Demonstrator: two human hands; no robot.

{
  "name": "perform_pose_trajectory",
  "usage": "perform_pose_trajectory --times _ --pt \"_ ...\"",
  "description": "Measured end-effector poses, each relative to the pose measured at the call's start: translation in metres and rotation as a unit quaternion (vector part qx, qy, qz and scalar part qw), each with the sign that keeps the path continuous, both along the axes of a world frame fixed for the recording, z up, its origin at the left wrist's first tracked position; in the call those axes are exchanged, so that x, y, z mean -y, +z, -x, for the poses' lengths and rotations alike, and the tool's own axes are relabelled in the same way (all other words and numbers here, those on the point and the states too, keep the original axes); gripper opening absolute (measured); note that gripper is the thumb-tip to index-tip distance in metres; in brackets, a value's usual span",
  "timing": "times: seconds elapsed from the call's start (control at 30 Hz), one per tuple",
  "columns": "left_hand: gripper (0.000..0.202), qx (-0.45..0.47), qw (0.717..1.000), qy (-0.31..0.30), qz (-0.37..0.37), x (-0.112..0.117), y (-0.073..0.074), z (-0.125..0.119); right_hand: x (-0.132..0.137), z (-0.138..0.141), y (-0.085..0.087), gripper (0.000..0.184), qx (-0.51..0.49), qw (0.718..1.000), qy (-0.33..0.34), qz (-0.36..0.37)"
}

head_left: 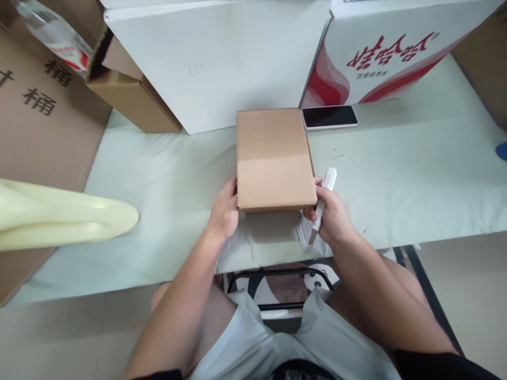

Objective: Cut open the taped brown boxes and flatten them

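Observation:
A small brown cardboard box (275, 158) is in front of me over the cloth-covered table, its plain top face up. My left hand (224, 210) grips its near left corner, with the fingertips hidden behind the side. A white box cutter (325, 196) lies in my right hand (332, 214), its metal blade out and pointing down towards me. The same hand's fingers also touch the near right corner of the box. Just beyond the box's far right corner lies a phone (330, 116) with a dark screen.
Large white cartons (222, 63) stand along the back, one with red print (390, 58). An open brown box (138, 100) and a plastic bottle (59, 37) are at the back left. A pale yellow rounded object (67, 215) juts in from the left. The pale green tablecloth (415, 174) ends near my knees.

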State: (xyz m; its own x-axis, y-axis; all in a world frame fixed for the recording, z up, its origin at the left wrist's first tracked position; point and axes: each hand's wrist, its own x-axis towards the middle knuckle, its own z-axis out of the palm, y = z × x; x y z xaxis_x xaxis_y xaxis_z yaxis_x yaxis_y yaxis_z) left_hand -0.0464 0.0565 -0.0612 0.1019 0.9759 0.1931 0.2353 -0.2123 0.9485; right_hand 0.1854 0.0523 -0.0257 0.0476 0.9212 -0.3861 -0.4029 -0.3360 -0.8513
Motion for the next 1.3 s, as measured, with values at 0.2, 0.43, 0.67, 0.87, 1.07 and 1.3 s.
perform_pose_trajectory --times 0.2,0.43,0.67,0.87,1.07,1.3 --pt "0.050 0.005 1.000 0.008 -0.001 0.000 -0.008 0.003 0.003 -0.002 0.001 0.026 0.013 1.000 0.016 -0.004" --pt "0.050 0.020 1.000 0.008 0.020 0.001 -0.011 0.002 0.002 -0.010 0.000 0.026 0.020 0.999 0.038 -0.009" --pt "0.047 0.010 1.000 0.012 0.011 -0.001 -0.013 0.003 0.002 -0.014 -0.001 0.027 0.036 0.998 0.042 -0.011" --pt "0.048 0.025 0.999 -0.016 0.021 0.002 -0.006 0.000 0.007 -0.018 -0.008 0.022 0.054 0.998 0.038 -0.018" --pt "0.049 0.015 1.000 0.010 0.005 -0.002 -0.014 0.004 0.007 -0.008 -0.013 0.028 0.065 0.996 0.036 -0.041" --pt "0.069 0.044 0.987 -0.061 -0.143 0.003 -0.020 0.006 0.004 -0.009 -0.012 0.035 0.094 0.991 0.065 -0.070"
